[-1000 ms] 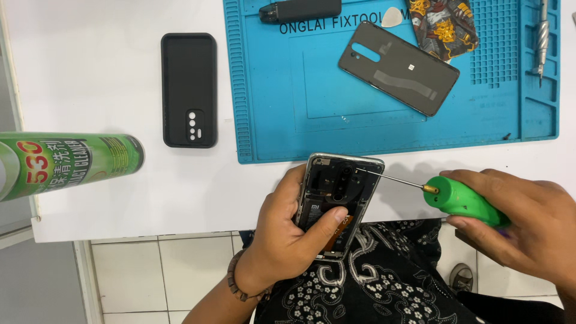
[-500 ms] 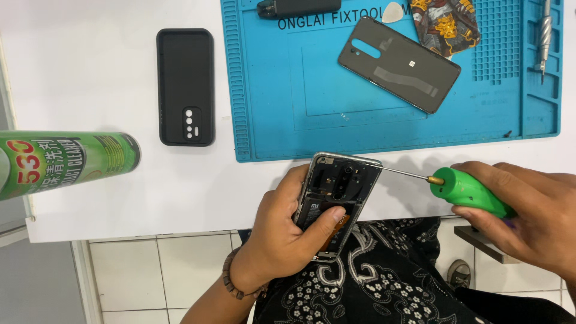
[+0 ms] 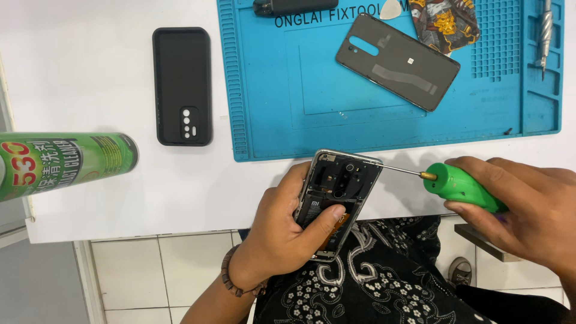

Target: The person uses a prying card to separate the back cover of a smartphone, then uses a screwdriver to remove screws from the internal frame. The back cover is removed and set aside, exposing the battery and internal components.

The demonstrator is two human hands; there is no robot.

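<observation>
White table (image 3: 90, 198) near edge runs under hands; blue mat (image 3: 270, 90) far. Left hand (image 3: 282, 234) grips opened phone (image 3: 337, 198) over table edge (thumb across its innards). Right hand (image 3: 528, 210) clenches green screwdriver (image 3: 459, 187), tip at phone's far-right edge. Bare tabletop left.

Opened phone (image 3: 339, 192), back off, tilted at the table edge; green screwdriver (image 3: 459, 186) lies level, tip at its rim.

A blue repair mat (image 3: 270, 90) is laid on the white surface (image 3: 90, 72). A grey phone back cover (image 3: 397, 61) lies tilted on the mat, with a white pick (image 3: 391, 8) and a patterned pouch (image 3: 445, 23) near its top edge. A black phone case (image 3: 182, 86) is placed left of the mat. A green spray can (image 3: 63, 163) lies on its side at the left edge.
</observation>
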